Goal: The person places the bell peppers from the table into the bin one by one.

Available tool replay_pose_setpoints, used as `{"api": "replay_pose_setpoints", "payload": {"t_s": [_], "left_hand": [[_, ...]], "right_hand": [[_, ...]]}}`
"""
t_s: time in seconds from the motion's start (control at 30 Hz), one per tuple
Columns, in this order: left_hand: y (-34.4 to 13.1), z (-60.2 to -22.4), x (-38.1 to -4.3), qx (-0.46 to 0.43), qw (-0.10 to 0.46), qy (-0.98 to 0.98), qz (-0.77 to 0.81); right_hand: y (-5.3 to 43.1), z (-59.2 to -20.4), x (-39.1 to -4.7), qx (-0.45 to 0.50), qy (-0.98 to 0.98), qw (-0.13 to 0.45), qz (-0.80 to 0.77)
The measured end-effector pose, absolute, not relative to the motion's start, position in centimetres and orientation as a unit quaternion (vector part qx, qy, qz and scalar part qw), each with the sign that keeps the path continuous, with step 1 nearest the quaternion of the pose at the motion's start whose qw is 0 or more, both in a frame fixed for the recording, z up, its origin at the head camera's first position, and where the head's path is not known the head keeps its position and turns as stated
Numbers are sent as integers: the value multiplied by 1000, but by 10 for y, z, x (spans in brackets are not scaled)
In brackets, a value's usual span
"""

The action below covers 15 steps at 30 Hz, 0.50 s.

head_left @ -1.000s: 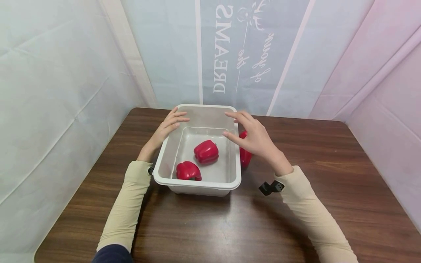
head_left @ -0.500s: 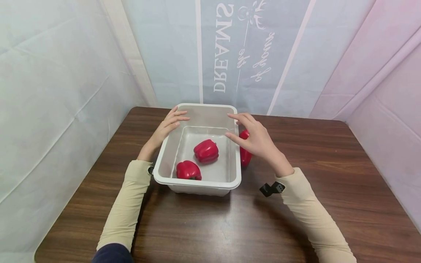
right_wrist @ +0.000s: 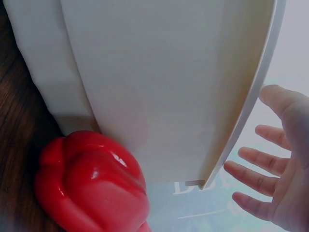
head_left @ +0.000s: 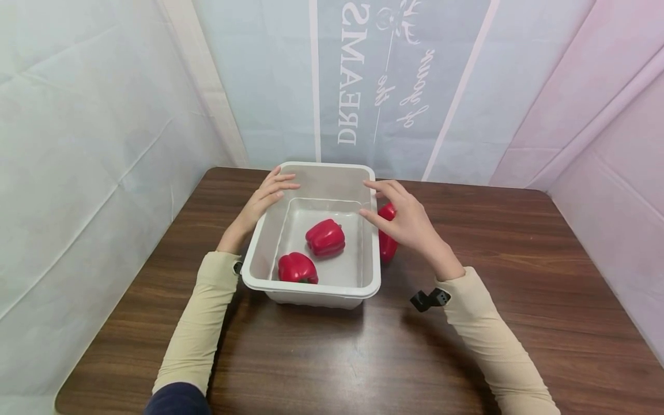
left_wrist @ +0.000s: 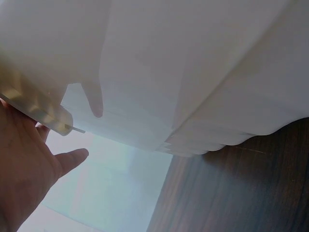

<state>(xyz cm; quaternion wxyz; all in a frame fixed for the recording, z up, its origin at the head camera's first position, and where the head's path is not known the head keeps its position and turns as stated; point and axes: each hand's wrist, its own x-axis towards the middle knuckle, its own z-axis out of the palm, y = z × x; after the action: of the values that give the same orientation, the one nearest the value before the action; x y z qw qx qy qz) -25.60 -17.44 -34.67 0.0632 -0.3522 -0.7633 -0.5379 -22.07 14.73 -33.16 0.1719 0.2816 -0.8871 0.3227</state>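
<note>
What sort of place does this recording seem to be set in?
Probably a curtained-off indoor booth: pale sheets rise along three sides of a wood-grain table, and the far one carries large decorative lettering.

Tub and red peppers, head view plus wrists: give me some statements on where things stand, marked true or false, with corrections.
1. The far pepper and the near pepper both lie inside the tub. True.
2. The third pepper is in the tub too. False: it lies on the table, outside the tub's right wall.
3. The left hand is at the tub's left rim. True.
4. The right hand grips the far pepper. False: it holds no pepper, its fingers spread by the right rim.
</note>
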Motion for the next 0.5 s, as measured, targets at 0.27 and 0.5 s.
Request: {"api": "replay_pose_setpoints", "payload": {"t_s": [0.27, 0.5], "left_hand": [[-178, -356, -266, -349, 60, -761, -543], [-175, -347, -259, -348, 56, -764, -540]], "right_hand": [[151, -333, -221, 267, -891, 155, 334], [154, -338, -222, 256, -894, 140, 340]]}}
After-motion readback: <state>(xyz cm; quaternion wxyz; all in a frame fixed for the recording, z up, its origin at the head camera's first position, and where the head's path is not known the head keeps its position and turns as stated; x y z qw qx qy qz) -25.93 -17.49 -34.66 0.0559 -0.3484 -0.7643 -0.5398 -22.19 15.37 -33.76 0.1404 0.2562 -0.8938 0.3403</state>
